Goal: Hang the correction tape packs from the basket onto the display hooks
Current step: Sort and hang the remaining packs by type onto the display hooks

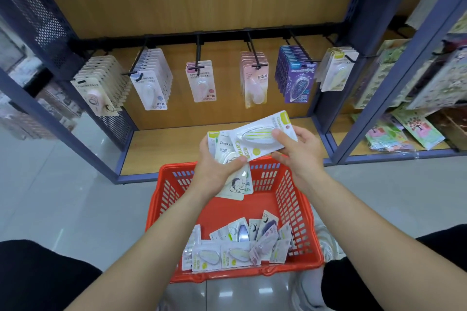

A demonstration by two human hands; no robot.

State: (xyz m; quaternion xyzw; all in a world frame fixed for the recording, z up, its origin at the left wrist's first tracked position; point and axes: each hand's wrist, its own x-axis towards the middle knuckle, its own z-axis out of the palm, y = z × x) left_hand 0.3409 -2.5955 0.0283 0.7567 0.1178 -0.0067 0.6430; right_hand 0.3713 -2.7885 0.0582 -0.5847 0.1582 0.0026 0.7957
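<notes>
A red plastic basket (pixel 298 199) stands on the floor in front of me, with several correction tape packs (pixel 237 247) lying in its near end. My left hand (pixel 217 166) grips a small stack of packs (pixel 222 149) above the basket. My right hand (pixel 300 149) pinches a white pack with yellow-green stripes (pixel 257 136) by its right end, held crosswise over that stack. On the display rail, several hooks (pixel 255 57) carry rows of hanging packs; the far-right hook holds yellow-green packs (pixel 337 69).
The wooden bottom shelf (pixel 161 149) lies below the hanging packs. Blue perforated metal uprights (pixel 364 7) frame the bay. A neighbouring shelf (pixel 404 131) on the right holds colourful flat stationery. Grey tiled floor (pixel 63 197) spreads to the left.
</notes>
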